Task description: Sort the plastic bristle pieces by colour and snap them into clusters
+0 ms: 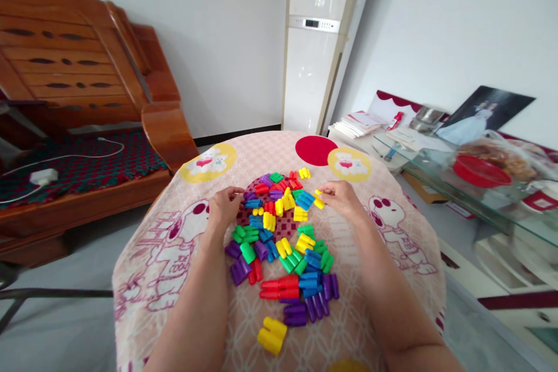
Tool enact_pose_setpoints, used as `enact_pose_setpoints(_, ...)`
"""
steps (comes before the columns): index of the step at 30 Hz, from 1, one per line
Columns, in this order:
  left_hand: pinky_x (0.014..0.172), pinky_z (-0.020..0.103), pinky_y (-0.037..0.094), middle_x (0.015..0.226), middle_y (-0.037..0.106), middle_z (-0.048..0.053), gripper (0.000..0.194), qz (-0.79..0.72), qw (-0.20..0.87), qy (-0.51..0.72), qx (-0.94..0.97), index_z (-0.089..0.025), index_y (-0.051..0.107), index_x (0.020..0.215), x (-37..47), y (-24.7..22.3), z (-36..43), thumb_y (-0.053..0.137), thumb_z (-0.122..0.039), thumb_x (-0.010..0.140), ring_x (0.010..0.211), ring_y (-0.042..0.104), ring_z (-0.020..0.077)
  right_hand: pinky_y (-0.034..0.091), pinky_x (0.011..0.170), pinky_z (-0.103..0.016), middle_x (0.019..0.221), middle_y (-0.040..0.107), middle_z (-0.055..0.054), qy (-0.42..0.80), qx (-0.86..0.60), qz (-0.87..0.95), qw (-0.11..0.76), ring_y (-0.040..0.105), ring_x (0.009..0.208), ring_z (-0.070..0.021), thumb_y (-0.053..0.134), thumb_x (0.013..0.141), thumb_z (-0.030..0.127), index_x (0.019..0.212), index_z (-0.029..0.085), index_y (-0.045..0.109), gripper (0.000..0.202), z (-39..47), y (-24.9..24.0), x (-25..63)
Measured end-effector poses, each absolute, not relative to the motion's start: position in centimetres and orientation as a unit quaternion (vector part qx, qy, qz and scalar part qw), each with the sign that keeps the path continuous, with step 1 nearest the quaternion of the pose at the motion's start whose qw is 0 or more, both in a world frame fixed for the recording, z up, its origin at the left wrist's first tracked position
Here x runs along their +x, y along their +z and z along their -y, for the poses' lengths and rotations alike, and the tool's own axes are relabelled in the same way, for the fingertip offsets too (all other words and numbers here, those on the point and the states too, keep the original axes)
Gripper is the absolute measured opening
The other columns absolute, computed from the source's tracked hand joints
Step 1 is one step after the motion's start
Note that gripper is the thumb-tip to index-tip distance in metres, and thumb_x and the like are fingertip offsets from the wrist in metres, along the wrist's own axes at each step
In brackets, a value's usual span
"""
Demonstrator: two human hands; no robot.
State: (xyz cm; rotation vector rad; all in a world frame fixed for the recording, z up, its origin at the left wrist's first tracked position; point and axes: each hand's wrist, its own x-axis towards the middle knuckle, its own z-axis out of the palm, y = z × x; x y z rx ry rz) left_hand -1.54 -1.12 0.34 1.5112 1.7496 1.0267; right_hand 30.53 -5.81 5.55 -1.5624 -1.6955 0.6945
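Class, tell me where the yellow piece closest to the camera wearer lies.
In the head view, the yellow piece lies at lower centre on the patterned tablecloth, just left of and below the purple pieces.

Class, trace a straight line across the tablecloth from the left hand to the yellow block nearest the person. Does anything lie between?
Yes: green pieces, purple pieces and red pieces lie between the left hand and that yellow block.

Bare forearms (198,296), fingers (236,190) apparently bare

bright, soft lt w/ glare on tall white cabinet (310,72), edges stretched.
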Motion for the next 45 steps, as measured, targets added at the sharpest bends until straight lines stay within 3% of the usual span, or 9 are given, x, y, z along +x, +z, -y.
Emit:
enact_pose_setpoints(7,0.052,0.023,0.051,0.064,0.069,0.001,0.03,-0.664,0.311,0.375,0.567,-0.019,0.072,0.095,-1.7,0.3,0.8,0.054,-0.026,0.071,0.056,0.065,0.0161,0.052,0.072,-0.032,0.077,0.076,-0.008,0.099,-0.781,0.446,0.426,0.069,0.077,-0.0242,0.066,0.059,0.027,0.071,0.017,0.074,0.018,5.0,2.7,40.4)
enact_pose_setpoints(11,0.052,0.022,0.051,0.064,0.069,0.001,0.03,-0.668,0.3,0.367,0.574,-0.02,0.072,0.094,-1.7,0.2,0.6,0.054,-0.026,0.072,0.057,0.066,0.0165,0.048,0.055,-0.029,0.07,0.074,-0.006,0.203,-0.744,0.442,0.458,0.065,0.061,-0.0201,0.069,0.056,0.032,0.074,0.015,0.074,0.025,5.9,2.1,41.3)
enact_pose_setpoints(14,0.053,0.023,0.052,0.065,0.069,0.002,0.03,-0.668,0.297,0.367,0.576,-0.02,0.072,0.094,-1.8,0.1,0.5,0.054,-0.026,0.071,0.058,0.067,0.0169,0.042,0.047,-0.025,0.063,0.07,-0.003,0.291,-0.717,0.492,0.398,0.058,0.051,-0.0152,0.07,0.056,0.031,0.073,0.015,0.074,0.024,6.3,2.8,40.4)
enact_pose_setpoints(17,0.052,0.023,0.052,0.066,0.069,0.002,0.031,-0.661,0.304,0.373,0.576,-0.019,0.072,0.094,-1.9,-0.2,0.4,0.054,-0.028,0.071,0.059,0.067,0.0174,0.041,0.05,-0.024,0.057,0.067,-0.002,0.269,-0.725,0.536,0.338,0.059,0.053,-0.0148,0.07,0.054,0.024,0.065,0.016,0.072,0.014,6.9,4.6,39.7)
enact_pose_setpoints(23,0.054,0.024,0.052,0.064,0.069,0.002,0.03,-0.657,0.298,0.375,0.582,-0.02,0.072,0.093,-2.1,-0.6,0.4,0.055,-0.03,0.071,0.058,0.066,0.0178,0.041,0.048,-0.025,0.066,0.071,-0.005,0.286,-0.634,0.52,0.496,0.057,0.053,-0.0138,0.074,0.061,0.041,0.08,0.015,0.075,0.032,7.8,8.1,37.8)
enact_pose_setpoints(27,0.059,0.025,0.053,0.072,0.072,0.004,0.031,-0.648,0.24,0.414,0.592,-0.019,0.073,0.095,-1.2,1.6,1.1,0.059,-0.036,0.073,0.067,0.068,0.0198,0.039,0.045,-0.023,0.06,0.068,-0.003,0.353,-0.586,0.539,0.491,0.052,0.048,-0.0113,0.078,0.058,0.042,0.077,0.014,0.074,0.034,7.4,8.4,35.0)
enact_pose_setpoints(34,0.073,0.03,0.056,0.105,0.073,0.01,0.049,-0.378,0.461,0.378,0.708,-0.018,0.071,0.112,5.3,6.3,4.5,0.067,-0.05,0.076,0.091,0.069,0.0243,0.039,0.048,-0.022,0.065,0.068,-0.001,0.433,-0.51,0.621,0.408,0.053,0.052,-0.0099,0.074,0.067,0.037,0.086,0.016,0.076,0.028,7.4,8.0,29.6)
enact_pose_setpoints(41,0.057,0.026,0.052,0.073,0.07,0.005,0.038,-0.394,0.466,0.35,0.71,-0.017,0.075,0.092,6.2,4.8,4.1,0.072,-0.048,0.071,0.064,0.064,0.0173,0.041,0.052,-0.021,0.063,0.067,0.001,0.432,-0.528,0.661,0.312,0.058,0.056,-0.0119,0.069,0.066,0.026,0.081,0.017,0.075,0.019,6.9,6.2,30.2)
enact_pose_setpoints(45,0.054,0.025,0.05,0.066,0.066,0.003,0.042,-0.461,0.438,0.429,0.641,-0.014,0.072,0.091,3.0,4.5,2.7,0.072,-0.049,0.068,0.058,0.061,0.015,0.045,0.055,-0.023,0.065,0.069,-0.002,0.291,-0.656,0.592,0.367,0.063,0.062,-0.0164,0.068,0.062,0.026,0.074,0.016,0.072,0.016,5.6,4.7,34.6)
